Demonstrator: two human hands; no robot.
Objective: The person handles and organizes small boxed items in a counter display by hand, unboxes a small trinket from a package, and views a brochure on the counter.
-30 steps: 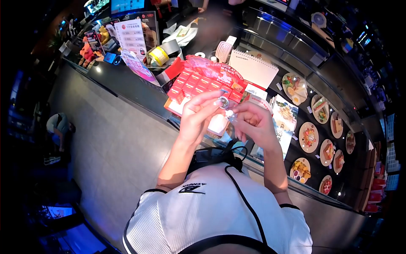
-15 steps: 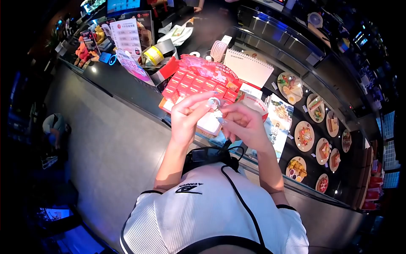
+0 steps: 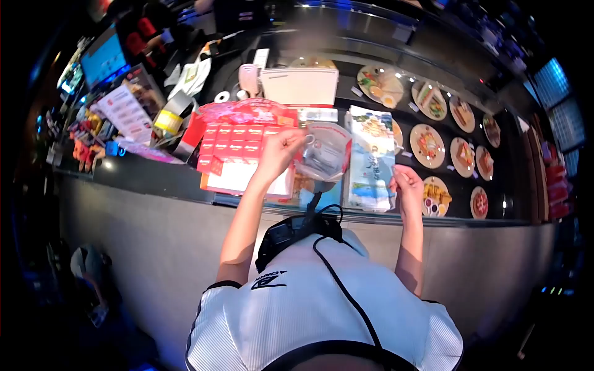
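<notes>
Beside me, the left hand (image 3: 286,148) pinches a small round silvery disc (image 3: 310,140), not set down, by the clear red-lettered plastic bowl (image 3: 325,154) on the black bench (image 3: 148,177); the right hand (image 3: 407,182) curls beside a blue-white paper brochure (image 3: 370,157), its grip unclear.

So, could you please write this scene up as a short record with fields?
Left hand: at the left side of the clear container; anything held unclear
Right hand: by the right edge of the printed booklet; contact unclear
Left of container: red boxes in rows
Right of booklet: plates of food
Beyond container: white pad
</notes>
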